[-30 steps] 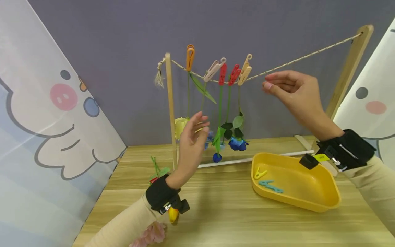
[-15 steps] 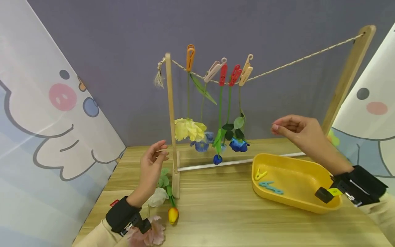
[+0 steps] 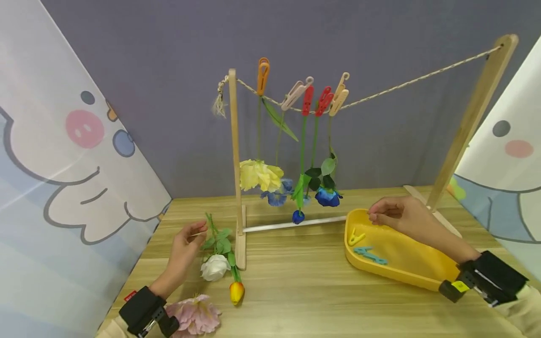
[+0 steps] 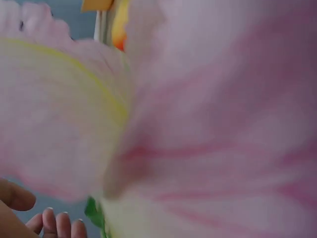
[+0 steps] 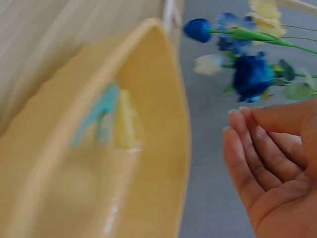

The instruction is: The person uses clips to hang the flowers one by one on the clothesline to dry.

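My left hand (image 3: 181, 251) hovers at the left, fingers loosely bent and nothing in them. Beside it lie a white rose (image 3: 215, 267), a red-yellow tulip (image 3: 236, 293) and a pink flower (image 3: 198, 315), whose petals fill most of the left wrist view. Above the yellow basin (image 3: 397, 277) floats my right hand (image 3: 399, 217), relaxed and holding nothing. In the basin are a yellow clothespin (image 3: 356, 237) and a teal clothespin (image 3: 370, 255). From the rope (image 3: 405, 83) hang a yellow flower (image 3: 260, 175), a blue rose (image 3: 327, 196) and other blue blooms, held by clothespins.
A wooden post (image 3: 235, 150) at left and a taller post (image 3: 473, 117) at right carry the rope. A white rod (image 3: 296, 224) runs low between them. Cartoon panels stand on both sides, and a grey wall (image 3: 177, 94) is behind.
Both hands have moved down and away from the hanging flowers: the left hand toward the loose flowers at the left, the right hand to above the basin. The hung flowers stay in place.
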`<control>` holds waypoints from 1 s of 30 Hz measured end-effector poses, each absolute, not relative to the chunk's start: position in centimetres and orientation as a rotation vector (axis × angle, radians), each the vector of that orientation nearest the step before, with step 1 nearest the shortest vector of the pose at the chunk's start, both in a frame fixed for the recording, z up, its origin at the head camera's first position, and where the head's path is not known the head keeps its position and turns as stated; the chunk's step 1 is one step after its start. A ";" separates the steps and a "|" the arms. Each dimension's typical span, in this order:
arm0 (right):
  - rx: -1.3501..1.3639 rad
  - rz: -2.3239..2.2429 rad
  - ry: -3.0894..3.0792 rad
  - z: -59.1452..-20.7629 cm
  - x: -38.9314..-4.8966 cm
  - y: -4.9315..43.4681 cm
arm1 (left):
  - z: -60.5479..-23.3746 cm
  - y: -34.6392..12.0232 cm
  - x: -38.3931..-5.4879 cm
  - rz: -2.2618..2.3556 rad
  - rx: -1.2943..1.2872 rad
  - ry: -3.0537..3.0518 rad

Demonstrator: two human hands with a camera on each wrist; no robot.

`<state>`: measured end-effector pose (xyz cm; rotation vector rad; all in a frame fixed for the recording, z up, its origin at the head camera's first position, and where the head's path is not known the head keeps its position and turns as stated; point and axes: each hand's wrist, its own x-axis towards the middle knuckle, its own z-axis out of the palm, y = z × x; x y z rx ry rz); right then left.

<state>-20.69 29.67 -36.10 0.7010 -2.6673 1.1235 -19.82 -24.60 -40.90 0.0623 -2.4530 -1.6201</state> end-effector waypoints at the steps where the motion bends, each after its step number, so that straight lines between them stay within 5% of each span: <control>1: 0.722 1.113 -2.688 -36.6 -20.7 29.7 | -41.0 -24.9 -19.9 -1.606 0.067 -2.475; 30: 0.917 0.910 -2.944 -41.9 -19.8 30.3 | -42.9 -28.3 -18.6 -1.467 0.080 -2.861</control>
